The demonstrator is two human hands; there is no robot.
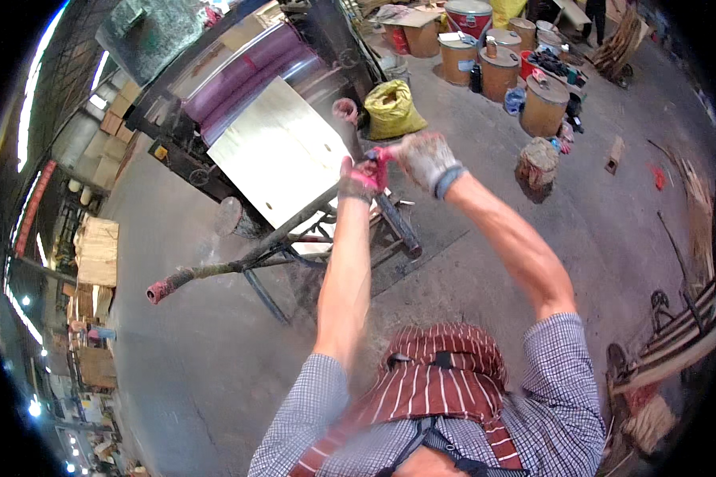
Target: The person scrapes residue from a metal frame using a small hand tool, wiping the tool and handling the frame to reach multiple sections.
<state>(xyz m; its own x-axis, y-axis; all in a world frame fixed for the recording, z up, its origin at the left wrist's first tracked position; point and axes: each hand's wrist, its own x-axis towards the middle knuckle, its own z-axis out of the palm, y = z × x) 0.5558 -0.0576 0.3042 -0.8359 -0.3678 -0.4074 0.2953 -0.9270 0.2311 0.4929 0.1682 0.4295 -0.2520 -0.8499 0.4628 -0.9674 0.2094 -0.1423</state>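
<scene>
in front of the machine with the purple roller (254, 83), above a tubular metal frame (274, 238), the two hands meet. the left hand (359, 178) wears a pink-faced glove (366, 182), its thumb standing up apart from the fingers; the right hand (431, 159), in a greyish-white glove (423, 149), reaches across with fingers bent and pressed to the pink of the left one. whether they pinch fabric or merely rest on it, i cannot tell — the fingertips merge into the pink, and whether the left closes on anything is hidden too. so the gloves, worn on the meeting hands, are over the frame's bars. holding both arms out ahead, clear of the striped apron (445, 385), probably keeps the fingers in plain sight.

the pale sheet (274, 151) slants down from the roller toward the frame, seemingly so the machine bears its upper end — its underside is not visible. the frame's reddish end (157, 292) juts out leftward, likely to be within easy grasp. beyond, a yellow sack (394, 111) stands open-mouthed, perhaps propped by its filling, and the drums (544, 111) stand upright, their flat lids serving as shelves for small items.
</scene>
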